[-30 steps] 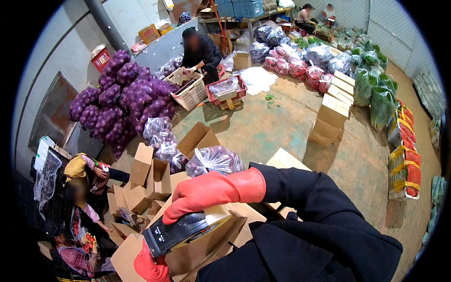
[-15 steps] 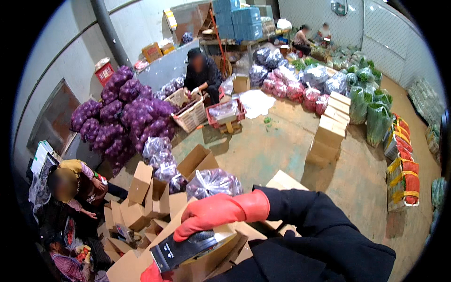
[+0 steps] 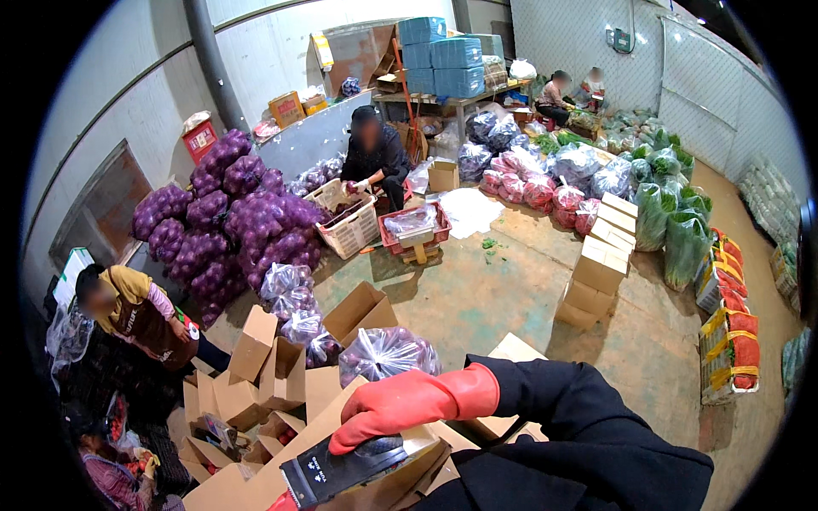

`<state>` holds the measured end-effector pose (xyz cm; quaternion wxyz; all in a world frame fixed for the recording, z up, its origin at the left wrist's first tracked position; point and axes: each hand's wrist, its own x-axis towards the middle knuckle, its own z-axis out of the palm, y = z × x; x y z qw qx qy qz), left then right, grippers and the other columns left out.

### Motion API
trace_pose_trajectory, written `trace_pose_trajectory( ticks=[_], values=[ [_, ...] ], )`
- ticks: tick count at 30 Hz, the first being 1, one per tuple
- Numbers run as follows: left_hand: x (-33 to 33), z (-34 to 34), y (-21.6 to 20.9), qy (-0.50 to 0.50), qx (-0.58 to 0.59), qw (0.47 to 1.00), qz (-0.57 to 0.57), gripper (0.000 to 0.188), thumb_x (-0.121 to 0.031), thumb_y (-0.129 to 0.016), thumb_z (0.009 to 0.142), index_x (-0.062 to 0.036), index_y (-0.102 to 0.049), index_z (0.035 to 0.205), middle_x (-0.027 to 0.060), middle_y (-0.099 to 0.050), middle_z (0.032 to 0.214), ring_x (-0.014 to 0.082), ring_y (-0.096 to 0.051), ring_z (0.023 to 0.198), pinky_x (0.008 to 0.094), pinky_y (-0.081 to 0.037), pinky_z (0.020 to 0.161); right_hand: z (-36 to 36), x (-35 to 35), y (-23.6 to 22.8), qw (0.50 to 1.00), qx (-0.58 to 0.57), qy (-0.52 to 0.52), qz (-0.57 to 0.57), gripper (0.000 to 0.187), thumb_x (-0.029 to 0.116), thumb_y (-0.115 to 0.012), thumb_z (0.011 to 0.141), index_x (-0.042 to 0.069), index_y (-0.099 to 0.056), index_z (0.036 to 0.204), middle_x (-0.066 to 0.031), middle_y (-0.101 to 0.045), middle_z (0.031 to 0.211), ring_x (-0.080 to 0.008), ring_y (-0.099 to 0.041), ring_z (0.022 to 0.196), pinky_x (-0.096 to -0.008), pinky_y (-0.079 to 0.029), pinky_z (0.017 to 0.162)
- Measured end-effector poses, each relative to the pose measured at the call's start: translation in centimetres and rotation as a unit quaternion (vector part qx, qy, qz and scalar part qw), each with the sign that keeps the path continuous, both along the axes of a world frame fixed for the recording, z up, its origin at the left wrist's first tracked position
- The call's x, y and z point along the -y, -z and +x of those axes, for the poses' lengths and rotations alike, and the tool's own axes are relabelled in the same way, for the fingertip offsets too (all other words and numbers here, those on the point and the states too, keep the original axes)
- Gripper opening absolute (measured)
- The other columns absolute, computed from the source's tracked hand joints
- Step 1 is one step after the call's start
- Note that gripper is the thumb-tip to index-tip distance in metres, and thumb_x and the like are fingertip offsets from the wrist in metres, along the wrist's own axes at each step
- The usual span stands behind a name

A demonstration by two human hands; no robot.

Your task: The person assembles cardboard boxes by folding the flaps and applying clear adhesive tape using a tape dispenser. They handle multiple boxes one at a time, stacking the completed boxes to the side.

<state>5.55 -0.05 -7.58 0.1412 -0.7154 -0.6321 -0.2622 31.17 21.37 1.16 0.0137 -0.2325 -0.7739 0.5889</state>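
Note:
My right hand (image 3: 400, 409), in a red rubber glove, is wrapped over the handle of a black tape dispenser (image 3: 319, 473). The dispenser rests against the top of a cardboard box (image 3: 375, 490) right in front of me. A roll of yellowish tape partly shows at its side. Only a sliver of my left hand (image 3: 284, 503), also in red, appears at the lower edge beside the dispenser's front end; its fingers are mostly hidden.
Open cardboard boxes (image 3: 281, 375) crowd the left front, with two people beside them. A clear bag of purple produce (image 3: 388, 352) lies beyond my box. Purple net sacks (image 3: 230, 221) are piled at left. Closed cartons (image 3: 596, 268) form a row at right.
My right hand and the dispenser sit slightly further right and lower in the picture. Less of my left hand shows. The person at left has straightened up.

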Motion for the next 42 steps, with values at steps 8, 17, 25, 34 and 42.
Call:
trace_pose_trajectory(
  ticks=[8, 17, 25, 34, 42],
  values=[
    [1.2, 3.0, -0.5, -0.107, 0.246, 0.959, -0.09, 0.027, -0.003, -0.056, 0.074, -0.0015, -0.065, 0.1, 0.0103, -0.066, 0.07, 0.0228, -0.059, 0.052, 0.0315, -0.046, 0.049, 0.4, 0.4, -0.2, 0.999, -0.05, -0.008, -0.021, 0.053, 0.053, -0.06, 0.083, 0.003, -0.069, 0.097, -0.007, -0.067, 0.083, -0.0156, -0.06, 0.075, -0.0279, -0.045, 0.07],
    [-0.3, 5.6, -2.4, -0.077, 0.605, 0.785, -0.108, 0.044, -0.001, -0.058, 0.082, -0.0019, -0.051, 0.125, 0.0099, -0.066, 0.093, 0.0183, -0.064, 0.07, 0.0294, -0.052, 0.063, 0.5, 0.7, -0.5, 0.997, -0.074, 0.005, -0.007, 0.051, 0.05, -0.061, 0.083, 0.002, -0.069, 0.098, -0.0062, -0.066, 0.08, -0.0131, -0.059, 0.073, -0.0274, -0.044, 0.068],
    [-0.7, 7.3, -4.0, -0.091, 0.656, 0.742, -0.102, 0.05, -0.01, -0.068, 0.082, -0.0032, -0.049, 0.128, 0.0094, -0.061, 0.108, 0.0195, -0.06, 0.092, 0.0299, -0.051, 0.078, 0.5, 0.7, -0.1, 0.998, -0.068, -0.008, -0.015, 0.051, 0.049, -0.061, 0.085, 0.0, -0.069, 0.097, -0.0052, -0.066, 0.078, -0.0109, -0.057, 0.07, -0.0276, -0.044, 0.065],
    [-1.4, 5.2, -2.8, 0.06, 0.392, 0.909, -0.132, 0.041, -0.019, -0.056, 0.091, -0.007, -0.047, 0.13, 0.0064, -0.055, 0.122, 0.0214, -0.055, 0.11, 0.0402, -0.041, 0.1, 1.1, 0.1, 0.5, 0.99, -0.139, -0.005, -0.007, 0.053, 0.052, -0.062, 0.082, 0.002, -0.069, 0.094, -0.0056, -0.065, 0.078, -0.0127, -0.057, 0.072, -0.0266, -0.044, 0.067],
    [-1.9, 5.0, -0.3, -0.058, 0.523, 0.85, 0.015, 0.09, -0.021, -0.082, 0.07, -0.0039, -0.03, 0.141, 0.0134, -0.051, 0.129, 0.025, -0.052, 0.117, 0.0386, -0.044, 0.099, 0.6, 0.8, 0.0, 0.997, -0.075, 0.022, 0.001, 0.051, 0.047, -0.062, 0.081, 0.001, -0.068, 0.099, -0.0105, -0.066, 0.087, -0.0172, -0.061, 0.086, -0.0272, -0.046, 0.076]
  ],
)
